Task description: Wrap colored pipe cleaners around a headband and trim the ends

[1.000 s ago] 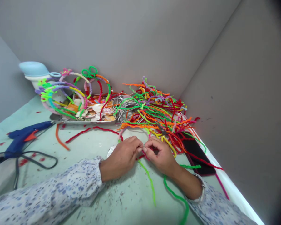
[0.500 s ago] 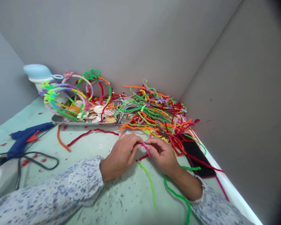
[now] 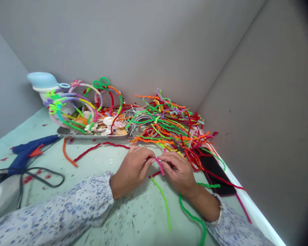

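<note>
My left hand (image 3: 133, 171) and my right hand (image 3: 178, 171) meet over the green table, fingertips pinched together on a short pink pipe cleaner (image 3: 159, 165). Both hands are closed on it. A light green pipe cleaner (image 3: 164, 201) and a darker green one (image 3: 193, 217) lie on the table under my right wrist. Just behind my hands sprawls a big tangle of coloured pipe cleaners (image 3: 174, 126).
A metal tray (image 3: 92, 134) with shells and wrapped hoops (image 3: 77, 106) stands at the back left. A blue glue gun (image 3: 28, 152) with its black cord lies at the left. A dark phone (image 3: 215, 169) rests by the right wall. Loose red (image 3: 100, 147) and orange strands lie nearby.
My hands have lifted slightly and the pink pipe cleaner now shows between my fingertips. The view has tilted a little, so everything sits lower in frame.
</note>
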Tool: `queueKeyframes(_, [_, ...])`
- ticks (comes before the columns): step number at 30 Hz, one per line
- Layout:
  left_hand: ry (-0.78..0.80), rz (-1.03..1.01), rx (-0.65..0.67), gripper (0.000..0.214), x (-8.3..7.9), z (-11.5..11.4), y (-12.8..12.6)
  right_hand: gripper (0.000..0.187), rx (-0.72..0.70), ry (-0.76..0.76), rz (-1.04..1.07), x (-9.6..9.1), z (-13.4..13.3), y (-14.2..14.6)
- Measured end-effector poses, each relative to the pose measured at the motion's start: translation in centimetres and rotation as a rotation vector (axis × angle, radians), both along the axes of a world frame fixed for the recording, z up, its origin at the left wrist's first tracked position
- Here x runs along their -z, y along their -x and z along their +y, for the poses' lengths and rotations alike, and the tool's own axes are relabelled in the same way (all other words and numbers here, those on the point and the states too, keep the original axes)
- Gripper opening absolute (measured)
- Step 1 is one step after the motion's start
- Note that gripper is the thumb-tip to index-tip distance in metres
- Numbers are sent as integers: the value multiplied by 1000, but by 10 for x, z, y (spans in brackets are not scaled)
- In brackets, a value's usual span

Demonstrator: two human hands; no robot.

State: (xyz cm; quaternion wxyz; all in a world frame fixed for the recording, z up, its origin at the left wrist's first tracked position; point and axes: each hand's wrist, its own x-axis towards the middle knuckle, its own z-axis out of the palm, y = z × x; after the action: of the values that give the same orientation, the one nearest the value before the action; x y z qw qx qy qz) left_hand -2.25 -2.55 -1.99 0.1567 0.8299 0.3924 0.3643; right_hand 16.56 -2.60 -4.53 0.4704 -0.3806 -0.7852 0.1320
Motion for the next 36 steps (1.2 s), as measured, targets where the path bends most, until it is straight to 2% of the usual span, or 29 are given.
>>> queueKeyframes(7, [-10,9,21,13,1,1,1,19,-19,-67,-80,2,0,-3])
queueKeyframes(14, [-102,147,11,19,-1,0,3,17,-3,-109,-194,3,-1,-5])
queueKeyframes(21, [-112,168,16,18,1,0,1,14,-1,-80,-144,2,-4,0])
queueKeyframes(27, [-102,162,27,19,1,0,0,13,16,12,-78,2,-6,3])
queueKeyframes(36, [-83,183,51,17,2,-2,0,8,21,349,137,2,-8,8])
